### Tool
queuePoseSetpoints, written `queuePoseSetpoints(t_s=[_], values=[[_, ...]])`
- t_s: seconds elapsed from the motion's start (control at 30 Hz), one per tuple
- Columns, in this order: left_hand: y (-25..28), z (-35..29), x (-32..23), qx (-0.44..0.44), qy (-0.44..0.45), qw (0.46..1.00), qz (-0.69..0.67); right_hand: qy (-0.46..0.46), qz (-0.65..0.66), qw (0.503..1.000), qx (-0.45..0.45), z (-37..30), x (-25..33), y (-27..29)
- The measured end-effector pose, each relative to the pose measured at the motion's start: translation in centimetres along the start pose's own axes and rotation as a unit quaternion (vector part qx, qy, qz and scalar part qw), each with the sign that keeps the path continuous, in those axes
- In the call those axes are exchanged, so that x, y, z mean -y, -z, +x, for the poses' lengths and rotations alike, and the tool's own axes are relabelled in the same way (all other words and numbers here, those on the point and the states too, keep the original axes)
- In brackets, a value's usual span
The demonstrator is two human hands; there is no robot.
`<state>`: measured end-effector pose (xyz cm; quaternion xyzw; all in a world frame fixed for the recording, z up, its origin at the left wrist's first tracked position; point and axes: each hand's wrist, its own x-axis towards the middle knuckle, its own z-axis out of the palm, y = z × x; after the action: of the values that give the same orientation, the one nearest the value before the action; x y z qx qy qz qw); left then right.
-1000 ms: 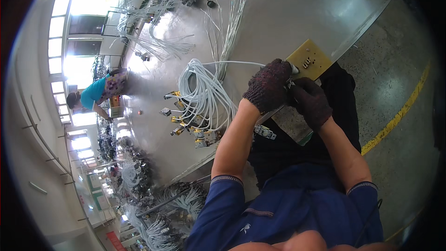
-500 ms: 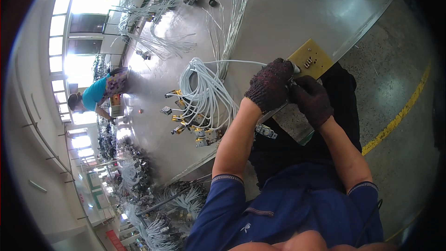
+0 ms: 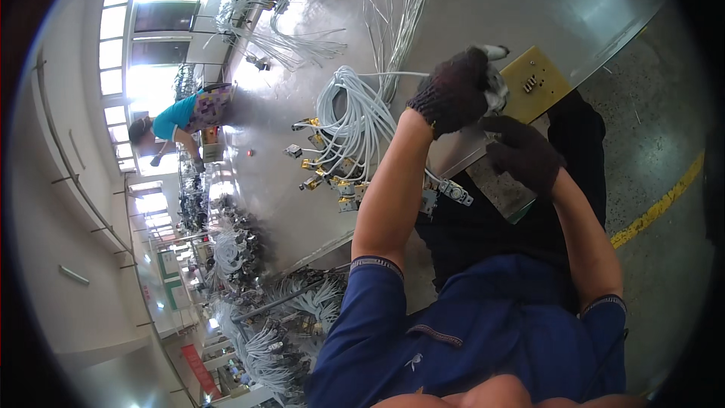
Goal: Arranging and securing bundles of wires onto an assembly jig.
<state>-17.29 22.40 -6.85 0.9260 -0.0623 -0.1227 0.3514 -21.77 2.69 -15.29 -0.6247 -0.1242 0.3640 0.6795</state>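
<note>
My left hand (image 3: 453, 92), in a dark knitted glove, is closed beside the left edge of a yellow board (image 3: 547, 97). A white cable (image 3: 400, 74) runs from a coiled bundle (image 3: 355, 119) into this hand. A grey-white piece (image 3: 496, 92) shows at its fingers; its kind is unclear. My right hand (image 3: 529, 155), gloved too, hangs apart below the board with fingers loosely stretched and nothing visible in them. Several small metal pins (image 3: 531, 85) lie on the board. Metal and yellow fittings (image 3: 347, 190) sit at the bundle's ends.
The grey metal table (image 3: 302, 219) ends at an edge close to my legs. A metal fitting (image 3: 456, 192) lies at that edge. Loose cables (image 3: 404, 23) spread across the far side. Another person (image 3: 177, 125) stands at the left. Hanging cable bundles (image 3: 264, 351) fill the lower left.
My hands have parted: the left has moved up along the board's left side, the right has drawn down and right. The grey-white piece shows more now. The whole view has shifted a little.
</note>
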Motion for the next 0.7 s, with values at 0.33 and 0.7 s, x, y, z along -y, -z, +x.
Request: queuePoseSetpoints(t_s=[0.33,0.7], values=[[-1.6,-15.8,-1.5,-0.02,-0.023,0.974,0.226,0.081,0.017,0.996,-0.036,3.3,0.7,2.6],[-5.3,-16.1,1.0,-0.134,0.087,0.987,0.017,0.018,0.155,0.985,-0.072,2.8,3.0,5.3]])
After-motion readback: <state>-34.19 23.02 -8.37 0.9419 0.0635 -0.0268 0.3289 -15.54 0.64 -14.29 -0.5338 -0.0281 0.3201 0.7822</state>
